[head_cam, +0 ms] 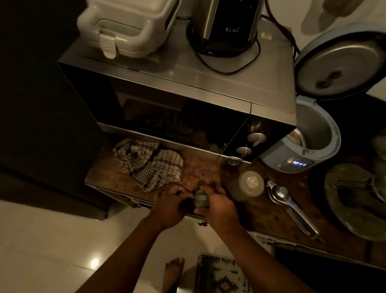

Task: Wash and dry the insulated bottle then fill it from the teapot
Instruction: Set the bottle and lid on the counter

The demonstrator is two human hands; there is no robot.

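The light is dim, so small details are getting lost. The rims of the frame are cutting off the kettle (226,18) and the white sandwich maker (129,23), both sitting on the microwave (185,84) at twelve o'clock.

At six o'clock from the microwave, over the front edge of the wooden counter (202,170), both hands are closing on a small ridged grey-green cap (201,200). The left hand (168,207) is curling its fingers against the cap's left side, and the right hand (219,209) is wrapping its thumb and fingers round the right side. Whatever is below the cap is hidden by the hands.

Just beside the right hand, at two o'clock from it, what seems to be the insulated bottle (248,185) is standing on the counter, olive-sided with a pale top and a metal glint at the centre. I cannot tell whether it is open or what it is holding.

At two o'clock from the bottle, the blue rice cooker (315,136) is standing with its lid up, and its contents are unclear. A checked cloth (150,163) is lying crumpled at ten o'clock from the hands, and a metal citrus squeezer (289,206) is lying at three o'clock.
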